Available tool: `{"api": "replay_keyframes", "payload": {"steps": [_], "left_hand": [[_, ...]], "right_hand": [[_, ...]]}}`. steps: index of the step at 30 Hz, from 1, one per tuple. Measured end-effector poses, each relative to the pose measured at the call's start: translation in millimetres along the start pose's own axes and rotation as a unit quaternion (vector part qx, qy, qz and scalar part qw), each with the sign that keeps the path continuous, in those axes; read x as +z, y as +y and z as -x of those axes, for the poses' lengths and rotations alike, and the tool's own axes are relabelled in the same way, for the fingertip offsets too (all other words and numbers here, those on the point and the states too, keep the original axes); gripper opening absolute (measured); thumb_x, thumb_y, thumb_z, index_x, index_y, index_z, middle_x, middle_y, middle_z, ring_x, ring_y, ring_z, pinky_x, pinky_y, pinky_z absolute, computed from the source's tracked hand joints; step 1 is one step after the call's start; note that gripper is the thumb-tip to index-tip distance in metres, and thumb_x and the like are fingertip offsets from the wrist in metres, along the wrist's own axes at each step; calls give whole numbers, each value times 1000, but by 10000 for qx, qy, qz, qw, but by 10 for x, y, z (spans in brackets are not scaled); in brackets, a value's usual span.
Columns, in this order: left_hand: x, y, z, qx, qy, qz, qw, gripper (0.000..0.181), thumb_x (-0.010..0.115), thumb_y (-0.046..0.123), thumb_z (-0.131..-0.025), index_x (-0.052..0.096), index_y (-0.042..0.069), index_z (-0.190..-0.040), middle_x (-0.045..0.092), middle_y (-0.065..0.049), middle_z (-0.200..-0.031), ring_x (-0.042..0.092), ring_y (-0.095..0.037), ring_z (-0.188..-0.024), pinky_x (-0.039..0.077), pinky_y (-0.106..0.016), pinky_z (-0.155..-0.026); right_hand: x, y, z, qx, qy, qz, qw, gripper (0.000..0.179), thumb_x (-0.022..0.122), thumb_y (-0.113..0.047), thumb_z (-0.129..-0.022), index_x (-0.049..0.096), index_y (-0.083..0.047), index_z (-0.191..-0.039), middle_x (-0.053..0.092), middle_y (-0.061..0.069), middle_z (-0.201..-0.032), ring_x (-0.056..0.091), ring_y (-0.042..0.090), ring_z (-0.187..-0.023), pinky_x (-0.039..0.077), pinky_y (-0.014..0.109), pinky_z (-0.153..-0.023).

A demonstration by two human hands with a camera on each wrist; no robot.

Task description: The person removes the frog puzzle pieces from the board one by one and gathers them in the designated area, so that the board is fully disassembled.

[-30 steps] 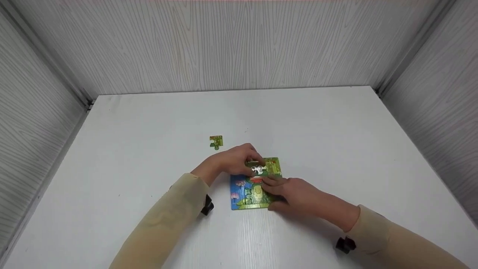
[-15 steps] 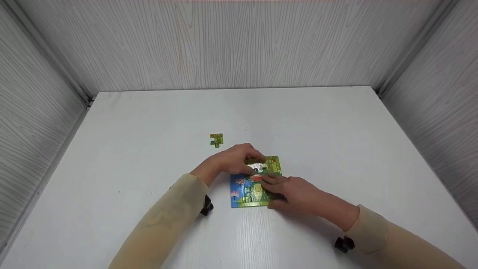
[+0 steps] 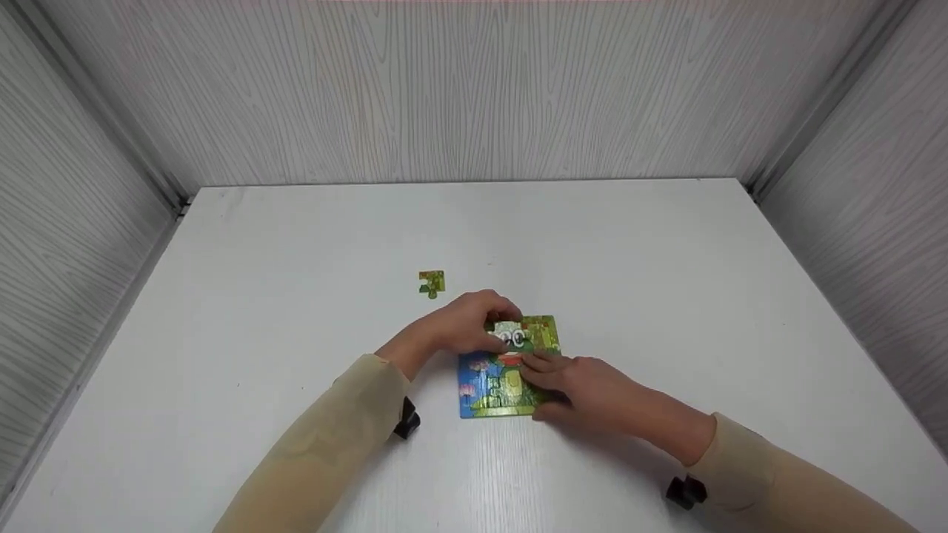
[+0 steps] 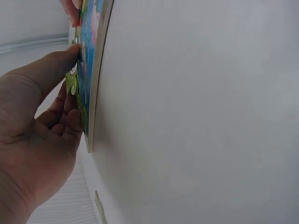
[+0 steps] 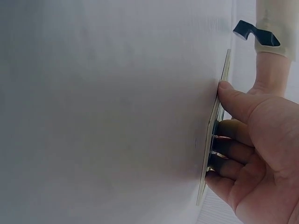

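Observation:
A square jigsaw puzzle (image 3: 511, 385) with a green cartoon figure on a blue and green ground lies near the middle of the table. Over its upper part, my left hand (image 3: 463, 322) pinches a jigsaw piece (image 3: 518, 338) with cartoon eyes between thumb and fingers. The left wrist view shows this green piece (image 4: 71, 83) slightly raised from the puzzle's surface. My right hand (image 3: 585, 385) rests on the puzzle's right side, fingers on top. Its thumb touches the puzzle's edge in the right wrist view. Part of the picture is hidden under both hands.
One loose green jigsaw piece (image 3: 432, 282) lies beyond my left hand, apart from the puzzle. The white table (image 3: 666, 266) is bounded by a pale wood-grain panel (image 3: 459, 96) at the back and similar panels at both sides.
The eyed piece in my left fingers has tilted a little; glare has left it and the eyes show clearly. My right hand keeps its place, and the loose piece has stayed put.

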State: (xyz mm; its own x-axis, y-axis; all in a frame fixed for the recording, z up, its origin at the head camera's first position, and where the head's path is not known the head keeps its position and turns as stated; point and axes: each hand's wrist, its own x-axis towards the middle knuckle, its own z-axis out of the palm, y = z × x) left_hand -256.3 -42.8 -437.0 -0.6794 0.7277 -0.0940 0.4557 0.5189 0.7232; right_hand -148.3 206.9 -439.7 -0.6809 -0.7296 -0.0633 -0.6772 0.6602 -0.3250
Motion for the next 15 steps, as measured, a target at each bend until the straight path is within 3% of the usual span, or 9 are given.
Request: {"api": "replay_keyframes", "payload": {"steps": [15], "left_hand": [[-82,-37,7,-88,-418,12,9991,57,74,3,-90,65,11,-146,62,-4,-133,57,-21,-112,51,-38,-102]], "right_hand": [[-28,-39,6,323,-248,-176,9990,66,71,-41,-102,53,-6,-155,43,12,-164,46,38,-147,48,57,-108]]}}
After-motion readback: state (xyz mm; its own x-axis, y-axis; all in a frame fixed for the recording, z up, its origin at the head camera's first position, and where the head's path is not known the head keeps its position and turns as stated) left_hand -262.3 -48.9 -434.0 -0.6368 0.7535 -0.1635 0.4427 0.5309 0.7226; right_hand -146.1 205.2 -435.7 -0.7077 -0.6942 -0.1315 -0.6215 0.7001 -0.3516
